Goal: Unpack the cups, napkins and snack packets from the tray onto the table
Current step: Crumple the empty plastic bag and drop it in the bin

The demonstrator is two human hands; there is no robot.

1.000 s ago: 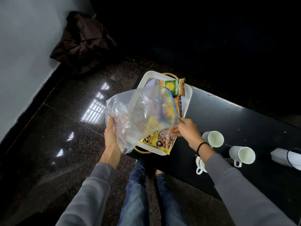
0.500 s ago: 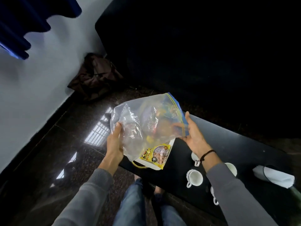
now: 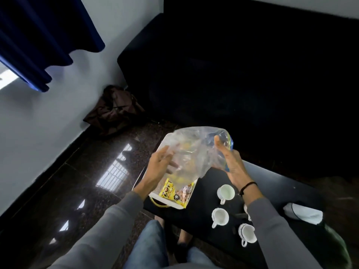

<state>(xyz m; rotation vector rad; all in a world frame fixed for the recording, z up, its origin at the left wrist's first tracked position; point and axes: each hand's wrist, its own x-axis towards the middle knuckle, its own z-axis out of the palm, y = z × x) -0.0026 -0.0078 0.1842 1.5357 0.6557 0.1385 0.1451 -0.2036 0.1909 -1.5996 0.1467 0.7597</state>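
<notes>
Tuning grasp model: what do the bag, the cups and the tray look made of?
Bag: thin clear plastic film, glossy, crumpled between both hands, with a blue and yellow strip at its mouth.
Cups: white, smooth and glossy, with handles; probably glazed ceramic, though hard plastic can't be ruled out.
Tray: white, smooth rim with rounded corners, looks like plastic or melamine; the yellowish handle loop could be metal.

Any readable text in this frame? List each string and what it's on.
"ZO..": big black letters on the yellow snack packet in the white tray; the rest is cut off by the clear plastic bag.
"10": in a small dark round badge on the same packet, tilted.
A second line under the big letters: too blurred to read.
The bag's blue and yellow zip strip: no print legible.
White cups and white napkin roll: no text.
</notes>
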